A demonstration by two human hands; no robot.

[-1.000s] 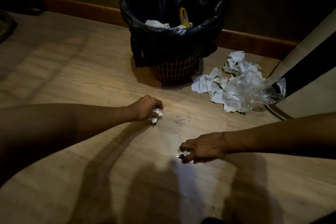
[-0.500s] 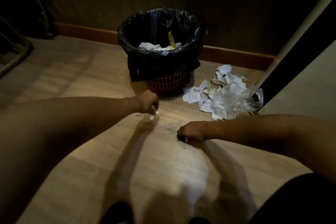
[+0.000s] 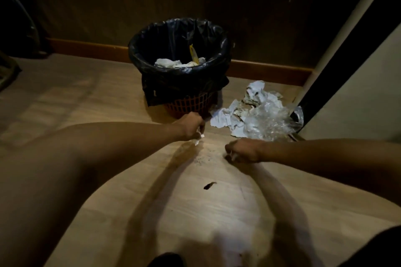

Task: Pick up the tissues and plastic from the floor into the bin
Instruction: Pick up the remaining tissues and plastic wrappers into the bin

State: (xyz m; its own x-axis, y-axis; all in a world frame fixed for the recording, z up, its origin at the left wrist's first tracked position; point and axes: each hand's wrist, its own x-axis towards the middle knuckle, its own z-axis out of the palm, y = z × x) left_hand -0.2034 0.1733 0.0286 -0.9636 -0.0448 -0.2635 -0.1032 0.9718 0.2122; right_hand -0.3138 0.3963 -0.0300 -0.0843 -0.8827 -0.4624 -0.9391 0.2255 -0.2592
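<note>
The bin [image 3: 180, 84] is a red mesh basket lined with a black bag, and it holds white tissues and a yellow item. My left hand [image 3: 192, 125] is closed on a small white tissue scrap [image 3: 198, 137], just in front of the bin's base. My right hand [image 3: 243, 150] is clenched low over the floor, with a small pale scrap [image 3: 233, 155] showing between its fingers. A heap of crumpled white tissues [image 3: 227, 116] and clear plastic [image 3: 269, 120] lies on the floor to the right of the bin.
The wooden floor [image 3: 86, 97] meets a dark wall with a brown skirting board [image 3: 91, 50] behind the bin. A dark-edged pale panel [image 3: 347, 54] leans at the right beside the heap. A small dark fleck [image 3: 209, 185] lies on the floor near me.
Both hands have moved away from me toward the bin, each still closed on its scrap. The view has pulled back and the bin looks farther away.
</note>
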